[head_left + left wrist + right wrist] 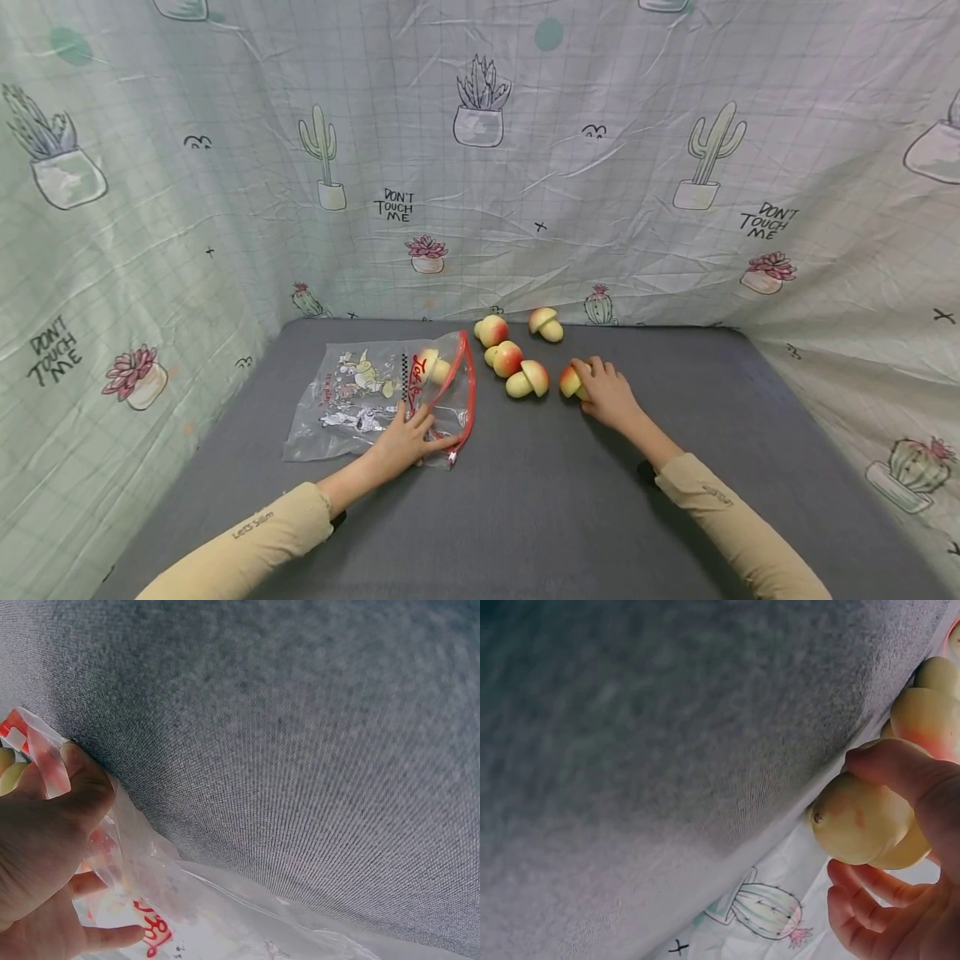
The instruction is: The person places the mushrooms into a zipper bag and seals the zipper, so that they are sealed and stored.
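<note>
A clear plastic zip bag (pixel 307 429) with a red zip edge and printed cartoon figures lies flat on the left. Through its film a toy mushroom (pixel 438 371) shows near the opening. My left hand (pixel 401 446) rests on the bag by the red edge, fingers spread, its thumb (pixel 86 780) along the film. Further right, my right hand (pixel 611 396) grips a yellow and red toy mushroom (pixel 859 821) between thumb and fingers. Part of that mushroom is hidden behind the hand. Just left of it lies another toy mushroom (pixel 528 380).
More toy mushrooms lie toward the back of the dark grey table (pixel 525 517), including one mushroom (pixel 546 325) near the far edge and two others (pixel 492 331) close together. A cloth curtain (pixel 540 183) printed with cacti hangs behind and along both sides.
</note>
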A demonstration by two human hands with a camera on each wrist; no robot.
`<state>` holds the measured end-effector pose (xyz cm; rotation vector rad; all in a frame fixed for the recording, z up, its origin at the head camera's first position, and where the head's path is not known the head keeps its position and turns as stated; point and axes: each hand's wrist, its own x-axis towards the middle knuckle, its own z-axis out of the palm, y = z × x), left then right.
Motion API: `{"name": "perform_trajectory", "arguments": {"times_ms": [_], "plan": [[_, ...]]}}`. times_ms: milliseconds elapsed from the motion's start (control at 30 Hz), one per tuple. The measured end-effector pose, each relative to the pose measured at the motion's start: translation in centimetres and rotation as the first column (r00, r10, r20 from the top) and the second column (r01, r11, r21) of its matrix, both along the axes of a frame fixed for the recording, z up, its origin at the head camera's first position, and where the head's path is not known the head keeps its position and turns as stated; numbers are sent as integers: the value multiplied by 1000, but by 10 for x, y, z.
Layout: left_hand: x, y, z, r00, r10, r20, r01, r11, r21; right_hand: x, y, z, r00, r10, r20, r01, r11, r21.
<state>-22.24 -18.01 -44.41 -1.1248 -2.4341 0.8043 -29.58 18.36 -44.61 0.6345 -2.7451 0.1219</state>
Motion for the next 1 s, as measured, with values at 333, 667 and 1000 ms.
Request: {"name": "perform_trajectory", "arguments": {"times_ms": [333,667,1000], "plan": [[1,0,0,999,17,30,-17,1000,3,7,2,3,999,22,-45,-22,1000,6],[1,0,1,999,32,24,-32,999,-18,15,-2,4,996,56,-71,-60,997,-54],[1,0,-1,999,15,-33,-16,1000,-23,24,-15,7,987,89,-132,-101,991,-87]]}}
